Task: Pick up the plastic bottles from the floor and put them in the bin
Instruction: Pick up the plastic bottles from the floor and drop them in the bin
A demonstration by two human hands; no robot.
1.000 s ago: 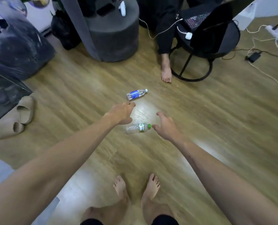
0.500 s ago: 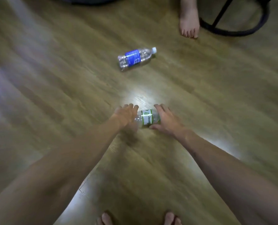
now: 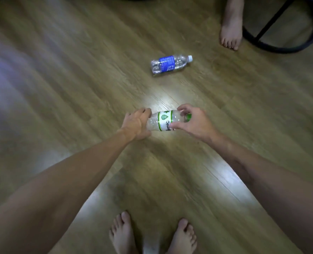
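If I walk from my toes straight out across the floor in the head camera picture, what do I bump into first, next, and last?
Your own bare feet → the green-label bottle held by both hands → the blue-label bottle → another person's bare foot.

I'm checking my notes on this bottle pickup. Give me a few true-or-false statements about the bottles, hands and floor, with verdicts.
1. Both hands hold the green-label bottle. True: the left hand grips its base end, the right hand its cap end.
2. The blue-label bottle stands upright. False: it lies on its side on the floor.
3. The blue-label bottle has a white cap. True.
4. The two bottles touch. False: bare floor lies between them.
5. The bin is in view. False: none shows.
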